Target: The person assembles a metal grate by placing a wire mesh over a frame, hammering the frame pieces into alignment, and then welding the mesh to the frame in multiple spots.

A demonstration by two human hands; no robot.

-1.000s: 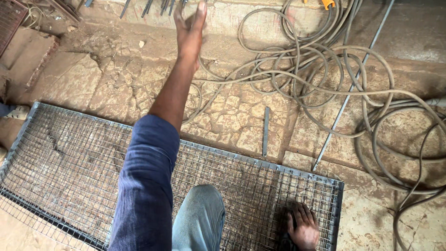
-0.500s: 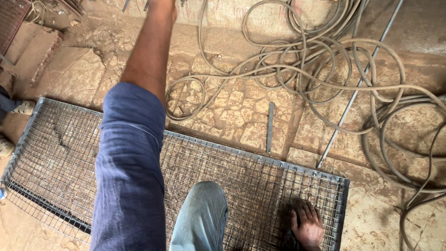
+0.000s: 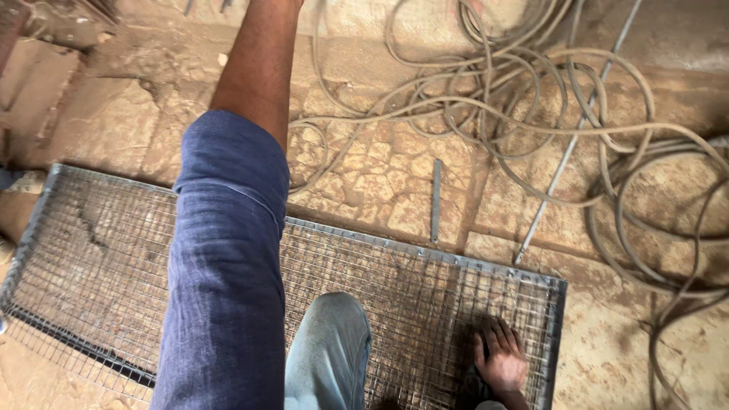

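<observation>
1. We could not tell how the fingers were set. The left hand lay past the top edge of the view, and only its bare forearm (image 3: 258,83) and blue sleeve (image 3: 228,258) showed. The right hand was out of sight altogether.
2. The wire mesh panel (image 3: 425,253) lay flat on the floor in its metal frame, under a knee in pale trousers (image 3: 330,342) and a bare foot (image 3: 501,363).
3. We judged that the long forward reach could shift weight onto the mesh, which could bend the wires or cut the unshod foot.
4. The looped hoses (image 3: 531,114), a thin rod (image 3: 569,152) and a short flat bar (image 3: 436,199) lay just beyond the frame, where a step could catch on them.
5. The cracked stone floor (image 3: 364,178) was dusty and uneven, and the place looked like a rough workshop.
</observation>
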